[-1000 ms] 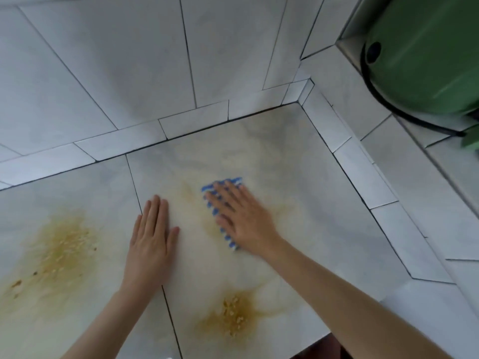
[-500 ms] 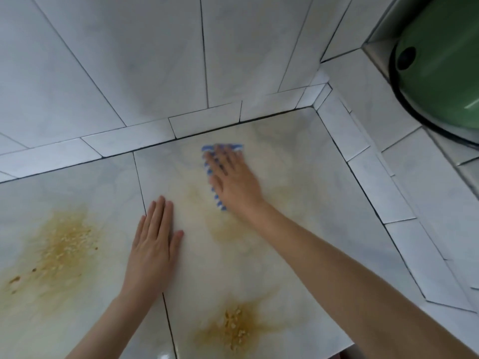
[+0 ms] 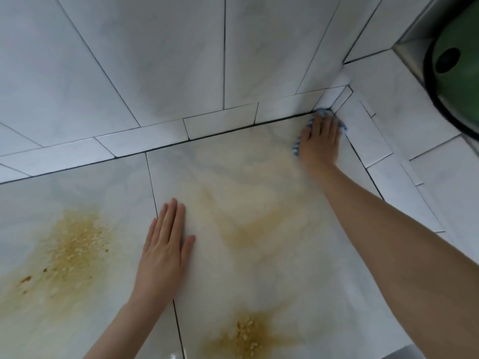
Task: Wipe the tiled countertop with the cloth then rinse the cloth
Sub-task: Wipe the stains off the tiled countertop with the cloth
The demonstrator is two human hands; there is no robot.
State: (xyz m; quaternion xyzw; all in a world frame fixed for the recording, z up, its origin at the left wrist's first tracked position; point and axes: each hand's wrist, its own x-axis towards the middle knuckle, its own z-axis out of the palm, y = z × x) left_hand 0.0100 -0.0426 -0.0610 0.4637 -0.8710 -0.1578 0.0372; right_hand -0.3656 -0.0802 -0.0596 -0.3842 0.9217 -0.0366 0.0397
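Note:
A blue-and-white cloth [image 3: 296, 145] lies flat in the far right corner of the pale tiled countertop [image 3: 259, 268], mostly hidden under my right hand [image 3: 320, 141], which presses on it with straight fingers. Only its blue edges show around the hand. My left hand [image 3: 166, 251] rests flat on the countertop near the middle, fingers together, touching nothing else. Yellow-brown stains with crumbs sit at the left [image 3: 75, 244] and at the near edge [image 3: 246, 335]. A fainter smear [image 3: 246, 229] runs across the middle tile.
White tiled walls [image 3: 155, 60] rise behind and to the right of the corner. A green rounded appliance [image 3: 461, 60] with a black rim stands on a raised tiled ledge [image 3: 414, 125] at the top right.
My right hand has slid the cloth away from the centre, first toward the back wall, then right into the far corner. My left hand has stayed flat in place.

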